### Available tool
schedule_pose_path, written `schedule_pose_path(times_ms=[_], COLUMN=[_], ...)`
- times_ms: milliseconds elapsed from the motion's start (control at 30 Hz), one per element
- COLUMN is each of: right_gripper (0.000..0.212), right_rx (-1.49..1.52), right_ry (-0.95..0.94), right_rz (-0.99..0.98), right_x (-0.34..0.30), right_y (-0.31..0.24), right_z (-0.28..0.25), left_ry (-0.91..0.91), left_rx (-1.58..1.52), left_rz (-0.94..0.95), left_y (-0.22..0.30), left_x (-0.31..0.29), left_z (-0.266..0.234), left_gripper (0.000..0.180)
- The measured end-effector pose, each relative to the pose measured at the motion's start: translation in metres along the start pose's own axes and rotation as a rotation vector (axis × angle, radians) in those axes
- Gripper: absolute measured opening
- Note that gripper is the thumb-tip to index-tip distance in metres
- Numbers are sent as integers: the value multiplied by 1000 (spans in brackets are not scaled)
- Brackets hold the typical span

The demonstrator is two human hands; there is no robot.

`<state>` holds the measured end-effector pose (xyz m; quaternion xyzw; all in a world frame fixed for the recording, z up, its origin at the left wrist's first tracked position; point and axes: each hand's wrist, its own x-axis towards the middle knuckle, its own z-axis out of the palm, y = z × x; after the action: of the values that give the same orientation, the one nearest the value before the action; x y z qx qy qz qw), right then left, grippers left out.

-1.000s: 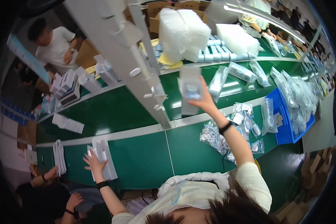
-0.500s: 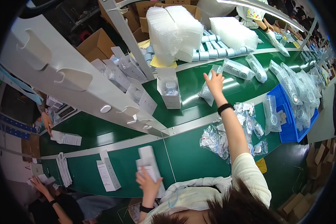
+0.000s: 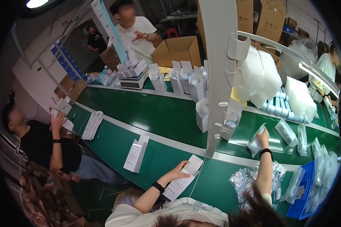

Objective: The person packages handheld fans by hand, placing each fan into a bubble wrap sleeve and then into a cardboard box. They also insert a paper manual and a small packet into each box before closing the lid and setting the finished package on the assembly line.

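Note:
My left hand [image 3: 178, 172] grips a white printed carton [image 3: 176, 187] by its upper end, where a flap [image 3: 193, 165] stands up. Over the far green surface, my right hand [image 3: 263, 137] is closed on a clear bubble-wrap pouch [image 3: 255, 143]; what lies inside it I cannot make out. Beside that hand are two more bubble-wrapped packages [image 3: 286, 133]. Under my right forearm sits a heap of small clear bags [image 3: 242, 181]. Another white carton [image 3: 134, 157] with its flap up stands left of my left hand.
A blue bin [image 3: 305, 193] holding bubble-wrapped packages is at the right. White cartons [image 3: 178, 81] line the far side. A grey post [image 3: 218, 75] rises between the two table parts. One person in black [image 3: 45, 140] handles papers at the left; another person [image 3: 134, 38] stands at the back.
The view has swung left. My left hand has taken a firm hold of the white carton, its thumb across the front. My right fingers have closed on the bubble-wrap pouch.

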<state>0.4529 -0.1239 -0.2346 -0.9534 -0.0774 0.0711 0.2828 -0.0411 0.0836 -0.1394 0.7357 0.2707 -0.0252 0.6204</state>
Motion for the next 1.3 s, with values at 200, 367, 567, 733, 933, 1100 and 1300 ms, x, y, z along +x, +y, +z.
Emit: schedule_pose_path(times_ms=[200, 367, 567, 733, 933, 1100, 1300], right_gripper=[72, 43, 66, 74, 58, 35, 35], right_rx=[292, 1571, 1807, 1281, 874, 196, 468], right_ry=[-73, -548, -110, 418, 224, 127, 393], right_rz=[19, 179, -83, -241, -616, -966, -463], right_x=[-45, -121, -289, -335, -343, -347, -305], right_y=[-28, -87, -151, -152, -148, -127, -26], right_z=[-5, -79, -168, -125, -121, -138, -140], left_ry=[-99, 29, 164, 247, 267, 274, 389], left_rx=[107, 304, 223, 180, 77, -85, 6], left_rz=[377, 489, 523, 647, 724, 797, 634], left_y=[90, 117, 117, 123, 112, 96, 66], left_x=[-18, -13, -3, -12, -14, 4, -9], left_z=[7, 27, 74, 101, 105, 102, 75], left_gripper=[72, 66, 61, 64, 68, 70, 75])
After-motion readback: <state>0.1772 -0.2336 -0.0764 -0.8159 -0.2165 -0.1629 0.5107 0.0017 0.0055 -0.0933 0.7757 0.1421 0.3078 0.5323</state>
